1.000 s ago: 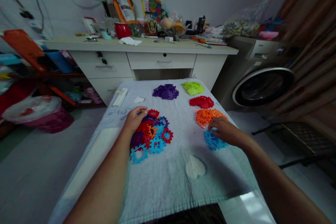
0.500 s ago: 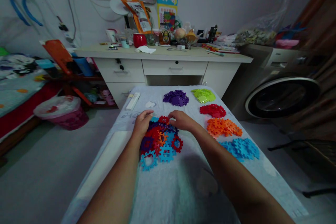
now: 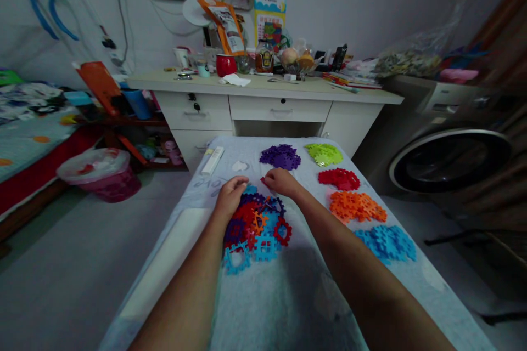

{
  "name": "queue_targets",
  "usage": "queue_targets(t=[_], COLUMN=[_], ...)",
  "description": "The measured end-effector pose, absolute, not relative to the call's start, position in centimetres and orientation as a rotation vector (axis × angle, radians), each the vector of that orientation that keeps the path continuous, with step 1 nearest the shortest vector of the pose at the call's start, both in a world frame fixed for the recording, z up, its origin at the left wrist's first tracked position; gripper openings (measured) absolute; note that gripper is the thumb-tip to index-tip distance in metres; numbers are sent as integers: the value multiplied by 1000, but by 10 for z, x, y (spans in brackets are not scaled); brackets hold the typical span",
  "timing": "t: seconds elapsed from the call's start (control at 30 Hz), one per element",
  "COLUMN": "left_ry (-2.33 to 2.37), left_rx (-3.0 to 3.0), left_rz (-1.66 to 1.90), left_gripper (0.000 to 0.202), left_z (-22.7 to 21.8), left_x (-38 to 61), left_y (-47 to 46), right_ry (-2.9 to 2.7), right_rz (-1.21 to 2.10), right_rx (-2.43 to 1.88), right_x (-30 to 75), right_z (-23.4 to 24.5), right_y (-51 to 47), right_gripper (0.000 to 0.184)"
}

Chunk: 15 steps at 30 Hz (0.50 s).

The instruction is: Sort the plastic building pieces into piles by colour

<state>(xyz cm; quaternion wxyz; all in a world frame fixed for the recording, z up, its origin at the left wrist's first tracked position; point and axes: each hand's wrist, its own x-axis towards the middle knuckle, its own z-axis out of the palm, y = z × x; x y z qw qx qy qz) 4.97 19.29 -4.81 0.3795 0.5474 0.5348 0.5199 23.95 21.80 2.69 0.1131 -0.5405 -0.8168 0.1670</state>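
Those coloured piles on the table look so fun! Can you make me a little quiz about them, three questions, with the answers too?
1. Which single-colour pile is nearest the bottom of the picture?
A) green
B) purple
C) blue

2. True or false: the right hand is holding a bright green piece.

3. Fill the gap: between the red pile and the blue pile lies the ____ pile.

Key:
1. C, blue.
2. False: it holds a red piece.
3. Orange: the orange pile.

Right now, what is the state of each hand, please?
Left hand: fingers curled beside the mixed pile; whether it grips anything cannot be told.
Right hand: closed, holding a red piece at the fingertips.
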Motion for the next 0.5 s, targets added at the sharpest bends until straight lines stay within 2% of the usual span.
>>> queue_targets(t=[0.27, 0.5], left_ry=[1370, 1372], left_rx=[1440, 1450], left_rz=[1305, 1303], left_gripper=[29, 29], left_z=[-48, -51], left_x=[50, 51], left_y=[191, 193], right_ry=[-2182, -2088], right_rz=[374, 223], right_rx=[-1603, -1948], right_x=[315, 398], right_z=[42, 54], right_y=[222, 236], right_gripper=[30, 31])
